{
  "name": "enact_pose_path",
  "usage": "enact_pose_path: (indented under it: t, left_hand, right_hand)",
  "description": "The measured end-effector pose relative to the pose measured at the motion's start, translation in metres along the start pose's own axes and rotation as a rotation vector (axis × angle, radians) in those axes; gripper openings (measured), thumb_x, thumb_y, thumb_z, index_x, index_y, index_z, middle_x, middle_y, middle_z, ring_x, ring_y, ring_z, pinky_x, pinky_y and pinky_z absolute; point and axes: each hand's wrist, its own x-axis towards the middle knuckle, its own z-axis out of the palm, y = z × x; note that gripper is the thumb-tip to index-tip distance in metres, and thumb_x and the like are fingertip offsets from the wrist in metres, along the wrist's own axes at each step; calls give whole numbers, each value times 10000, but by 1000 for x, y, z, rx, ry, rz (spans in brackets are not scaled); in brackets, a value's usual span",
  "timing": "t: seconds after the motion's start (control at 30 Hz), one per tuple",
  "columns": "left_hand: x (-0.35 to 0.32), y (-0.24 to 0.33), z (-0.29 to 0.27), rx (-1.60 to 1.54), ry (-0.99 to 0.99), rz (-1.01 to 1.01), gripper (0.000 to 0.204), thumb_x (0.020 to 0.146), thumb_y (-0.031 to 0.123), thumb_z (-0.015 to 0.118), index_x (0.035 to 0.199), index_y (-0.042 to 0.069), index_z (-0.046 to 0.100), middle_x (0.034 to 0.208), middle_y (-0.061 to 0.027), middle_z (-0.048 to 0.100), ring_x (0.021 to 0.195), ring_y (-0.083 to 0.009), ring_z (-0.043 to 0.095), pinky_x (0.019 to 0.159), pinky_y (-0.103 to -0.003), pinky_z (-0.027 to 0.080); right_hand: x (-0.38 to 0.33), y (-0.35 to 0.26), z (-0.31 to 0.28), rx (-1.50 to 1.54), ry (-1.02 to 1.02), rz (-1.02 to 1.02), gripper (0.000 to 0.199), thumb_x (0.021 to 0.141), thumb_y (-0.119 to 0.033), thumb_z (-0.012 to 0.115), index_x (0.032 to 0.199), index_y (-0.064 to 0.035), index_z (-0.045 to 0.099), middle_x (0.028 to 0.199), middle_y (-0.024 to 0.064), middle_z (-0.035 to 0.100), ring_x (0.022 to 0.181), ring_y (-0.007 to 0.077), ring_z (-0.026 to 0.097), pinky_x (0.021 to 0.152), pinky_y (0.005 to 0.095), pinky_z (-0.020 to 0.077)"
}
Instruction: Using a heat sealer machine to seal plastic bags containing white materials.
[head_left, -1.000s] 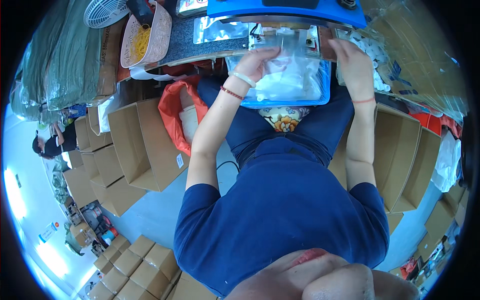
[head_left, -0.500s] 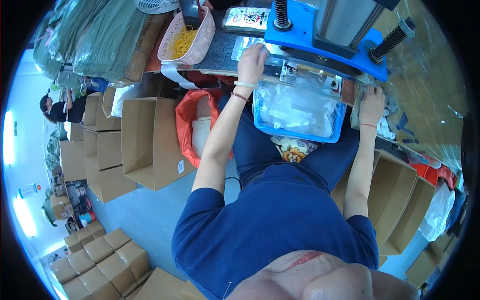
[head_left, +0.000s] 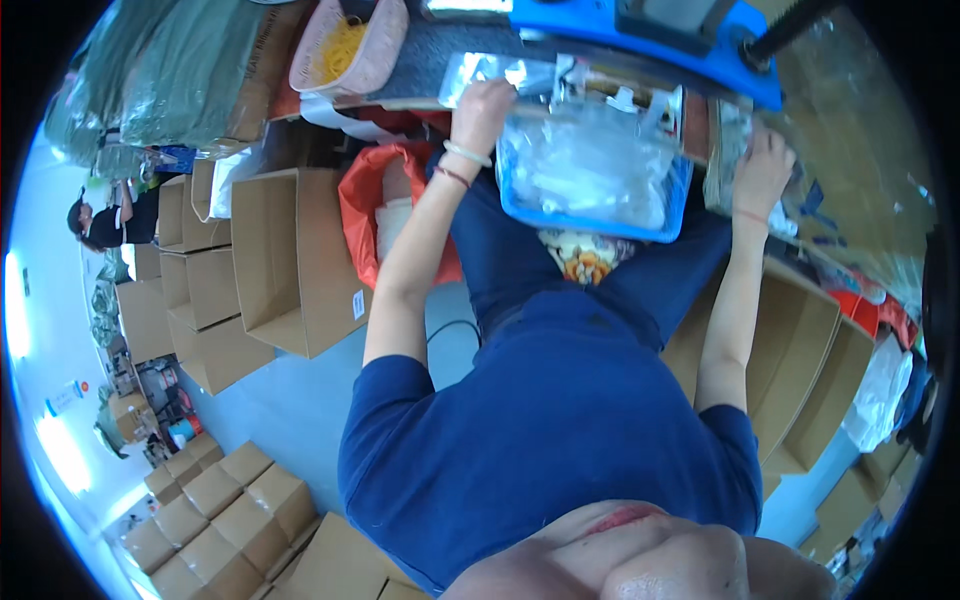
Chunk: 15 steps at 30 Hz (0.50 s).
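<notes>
Left hand curled, fingers pinching a crinkly clear plastic bag on the dark bench under the blue metal machine. Right hand gripped shiny film; finger state unclear. Between them, blue rectangular plastic bin of glossy packets on lap.

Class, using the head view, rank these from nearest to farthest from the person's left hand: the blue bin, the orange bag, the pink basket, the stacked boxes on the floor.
1. Blue bin, just right of the left hand.
2. Pink basket, to its left on the table.
3. Orange bag, below and left; close to the basket's distance.
4. Stacked boxes, far lower left.
</notes>
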Motion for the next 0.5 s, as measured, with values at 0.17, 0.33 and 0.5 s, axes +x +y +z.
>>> enact_pose_path:
  t: [0.17, 0.33, 0.5]
  left_hand:
    - [-1, 23, -21, -33, 2, -164, 120, 803, 45, 660, 910, 10, 701, 943, -126, 695, 878, -317, 639, 787, -371, 519]
    - [2, 76, -51, -401, -6, -401, 172, 818, 84, 745, 970, 4, 729, 914, -63, 732, 804, -91, 661, 742, -223, 513]
    - [12, 117, -64, -677, -213, -561, 201, 832, 88, 753, 995, -25, 719, 882, -17, 709, 805, -49, 612, 721, -189, 492]
  right_hand:
    - [8, -14, -50, 256, 11, 221, 256, 914, -171, 620, 1165, -132, 647, 1111, 109, 641, 993, 295, 615, 841, 371, 495]
    - [-12, -86, -114, 1007, -379, 391, 244, 888, -90, 676, 1131, -92, 669, 1120, 20, 662, 944, 103, 599, 799, 240, 480]
    - [-13, -123, -115, 1278, -366, 198, 202, 865, -74, 704, 1066, -54, 698, 1042, 25, 681, 918, 103, 608, 802, 223, 475]
